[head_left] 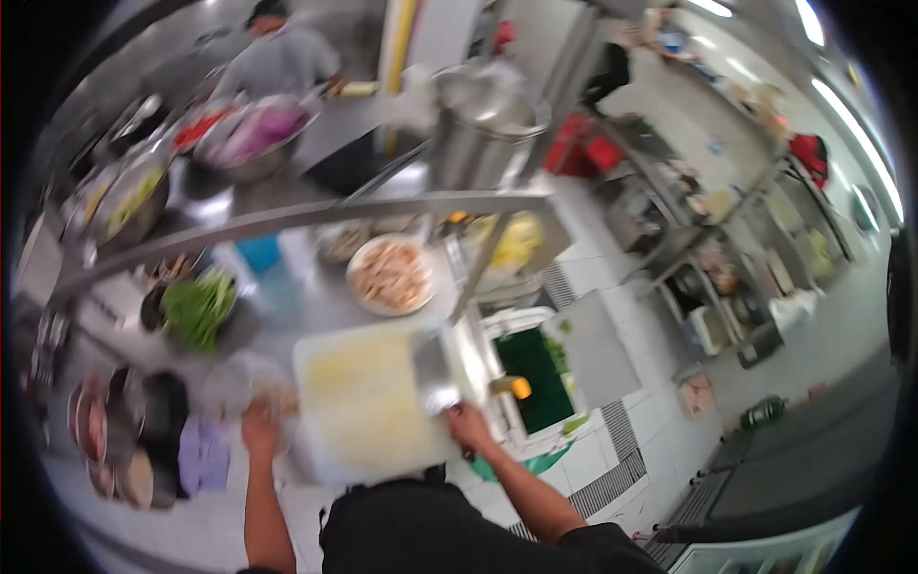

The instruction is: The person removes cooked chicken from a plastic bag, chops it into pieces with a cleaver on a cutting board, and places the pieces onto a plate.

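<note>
In my right hand [469, 429] is a cleaver [436, 371]; its wide metal blade lies over the right side of a white cutting board [354, 450]. Pale yellow stains or residue spread across the board. My left hand [261, 428] is left of the board, right at a clear plastic bag or container [234, 378] with something pinkish by the fingers. Blur smears those fingers, and I cannot tell whether they grip it. Behind the board stands a white bowl [427, 297] heaped with pale pinkish pieces, perhaps cut meat.
Leafy greens [198, 311] fill a bowl at the left. A metal shelf rail [287, 223] crosses above the counter, carrying metal bowls and a large steel pot [483, 143]. Right of the board is a white-rimmed bin [497, 335]. A person [277, 62] works beyond the shelf.
</note>
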A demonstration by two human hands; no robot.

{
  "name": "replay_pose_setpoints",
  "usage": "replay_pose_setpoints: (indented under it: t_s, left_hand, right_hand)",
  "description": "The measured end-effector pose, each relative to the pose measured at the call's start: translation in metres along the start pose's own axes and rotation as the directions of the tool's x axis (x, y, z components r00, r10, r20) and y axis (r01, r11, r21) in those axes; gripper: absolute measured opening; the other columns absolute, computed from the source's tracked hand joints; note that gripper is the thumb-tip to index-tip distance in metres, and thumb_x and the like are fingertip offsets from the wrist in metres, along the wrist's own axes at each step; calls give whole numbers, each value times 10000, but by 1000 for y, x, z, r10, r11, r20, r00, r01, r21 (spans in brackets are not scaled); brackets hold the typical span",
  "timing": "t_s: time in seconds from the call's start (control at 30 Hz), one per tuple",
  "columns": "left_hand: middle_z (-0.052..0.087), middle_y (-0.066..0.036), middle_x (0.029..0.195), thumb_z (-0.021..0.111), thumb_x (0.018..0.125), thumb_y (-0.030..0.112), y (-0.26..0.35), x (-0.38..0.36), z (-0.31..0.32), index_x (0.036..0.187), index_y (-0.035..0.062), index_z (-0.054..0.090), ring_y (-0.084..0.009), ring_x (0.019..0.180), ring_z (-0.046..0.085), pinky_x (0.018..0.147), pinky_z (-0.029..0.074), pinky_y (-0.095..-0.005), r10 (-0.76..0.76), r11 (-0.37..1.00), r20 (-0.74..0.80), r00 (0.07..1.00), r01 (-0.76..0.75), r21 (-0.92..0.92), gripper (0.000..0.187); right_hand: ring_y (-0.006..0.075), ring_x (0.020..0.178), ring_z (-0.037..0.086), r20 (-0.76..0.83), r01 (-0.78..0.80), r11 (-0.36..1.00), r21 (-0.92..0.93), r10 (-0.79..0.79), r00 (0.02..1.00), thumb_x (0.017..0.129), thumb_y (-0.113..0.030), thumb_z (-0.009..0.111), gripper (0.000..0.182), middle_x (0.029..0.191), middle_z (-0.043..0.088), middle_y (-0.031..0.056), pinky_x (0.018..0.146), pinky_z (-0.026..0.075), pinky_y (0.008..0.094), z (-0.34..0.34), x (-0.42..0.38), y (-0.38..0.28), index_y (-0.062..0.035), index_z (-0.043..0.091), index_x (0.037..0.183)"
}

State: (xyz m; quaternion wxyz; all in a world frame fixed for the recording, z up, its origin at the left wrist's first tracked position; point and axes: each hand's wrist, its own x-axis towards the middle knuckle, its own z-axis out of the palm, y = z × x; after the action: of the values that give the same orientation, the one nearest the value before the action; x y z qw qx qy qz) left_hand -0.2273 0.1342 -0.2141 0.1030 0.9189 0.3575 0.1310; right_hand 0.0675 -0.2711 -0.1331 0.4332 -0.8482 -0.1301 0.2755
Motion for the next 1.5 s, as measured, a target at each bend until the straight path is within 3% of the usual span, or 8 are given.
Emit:
replay_pose_setpoints:
  t_s: [0.23, 0.47, 0.63, 0.67, 0.7, 1.13, 1.37, 1.5]
  left_hand:
    - [642, -261, 1066, 630, 808, 55, 27, -1, -40, 1000, -23, 658, -480, 975, 641, 827, 525, -555, -416, 906, 8, 909, 415, -84, 209]
    - [638, -285, 1002, 658, 803, 67, -3, -4, -25, 968, -23, 643, -512, 897, 631, 826, 526, -554, -298, 954, 5, 954, 298, -6, 188]
    - [637, -87, 835, 724, 868, 177, -79, -25, -22, 966, 23, 637, -257, 791, 660, 612, 567, -421, -192, 869, 168, 967, 247, -428, 202]
    - [614, -22, 884, 700, 871, 165, -47, -19, -50, 988, 66, 622, -156, 809, 624, 574, 566, -336, -554, 266, 330, 764, 538, -800, 172]
    - [622, -27, 938, 701, 868, 174, -37, -18, -60, 1048, 80, 620, -159, 808, 621, 606, 577, -315, -623, 226, 268, 735, 497, -838, 220]
    - [631, -48, 1109, 706, 917, 147, 270, 232, -77, 1318, 49, 597, -163, 976, 640, 845, 607, -385, 60, 28, 390, 919, 389, -921, 427]
    - [643, -56, 1339, 717, 941, 267, 228, 269, -115, 1447, 73, 552, -255, 1149, 638, 942, 555, -463, 89, 443, 370, 925, 296, -846, 567]
    - [716, -166, 1211, 707, 844, 302, 15, 233, -83, 1357, 78, 631, -350, 1122, 683, 902, 564, -434, -56, 997, 281, 958, 66, -27, 564]
  right_hand:
    - [224, 573, 690, 64, -21, 1000, -1, 21, 998, 970, -369, 609, 404, 750, 689, 142, 601, 553, 387, -9, -6, -14, 30, 596, 1031]
    - [232, 580, 691, 88, -33, 999, 5, 32, 996, 967, -351, 604, 408, 752, 689, 148, 621, 558, 389, -11, -4, -14, 44, 591, 1068]
    - [226, 582, 692, 33, -4, 999, 45, 3, 999, 962, -323, 617, 389, 763, 696, 146, 605, 562, 403, -1, 3, -2, 47, 619, 1082]
    - [225, 579, 692, 36, 0, 998, 56, -2, 999, 961, -317, 622, 384, 767, 698, 146, 594, 563, 404, 0, 4, 4, 47, 625, 1086]
    - [203, 549, 664, 31, 7, 998, 58, -8, 999, 966, -292, 631, 347, 728, 673, 124, 552, 544, 378, 1, 2, 4, 48, 620, 1031]
    - [193, 475, 614, 45, -11, 994, 109, 6, 999, 953, -212, 651, 277, 635, 606, 93, 476, 497, 347, -6, 1, -11, 31, 542, 874]
    - [201, 474, 613, -4, 32, 989, 145, -32, 999, 950, -203, 656, 264, 636, 602, 107, 461, 491, 357, -1, 1, -5, 45, 569, 933]
    - [159, 463, 572, 1, 61, 984, 169, -62, 998, 964, -189, 637, 207, 639, 565, 56, 433, 472, 334, 3, 6, 8, 11, 585, 982]
